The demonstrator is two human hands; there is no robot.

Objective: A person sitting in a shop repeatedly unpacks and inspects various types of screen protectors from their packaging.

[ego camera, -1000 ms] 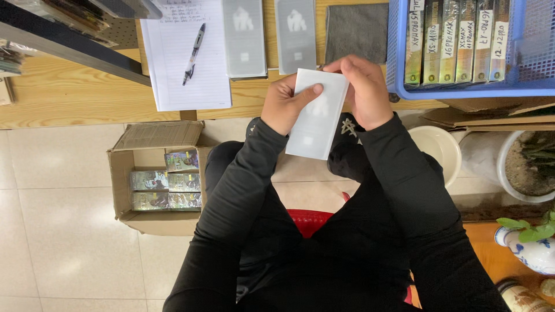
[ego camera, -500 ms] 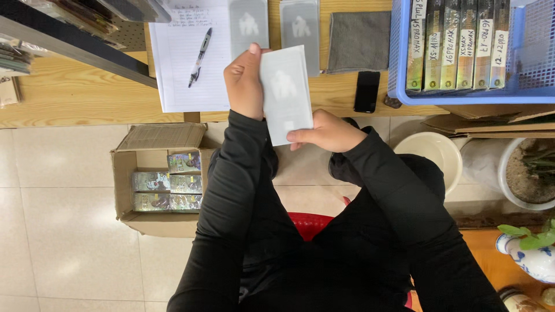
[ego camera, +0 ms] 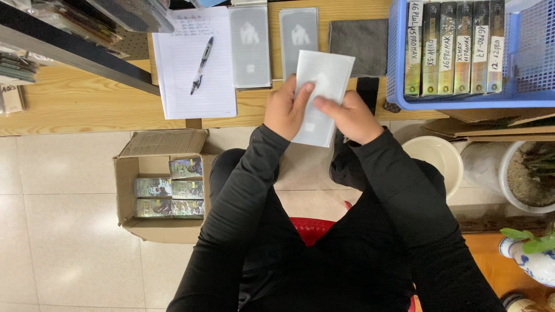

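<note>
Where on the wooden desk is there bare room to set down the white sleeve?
Bare wood shows left of the white lined paper, below the dark shelf edge, and in a narrow front strip below the two grey flat packets. The back is crowded: a pen on the paper, grey cloth, blue plastic basket. Both hands hold the white sleeve.

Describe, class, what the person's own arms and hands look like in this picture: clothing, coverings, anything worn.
Both arms are covered in long, close-fitting black sleeves that reach the wrists. The left sleeve and the right sleeve are plain, with no visible markings. The left hand and the right hand are bare: no gloves, and no rings or watch can be seen.
</note>
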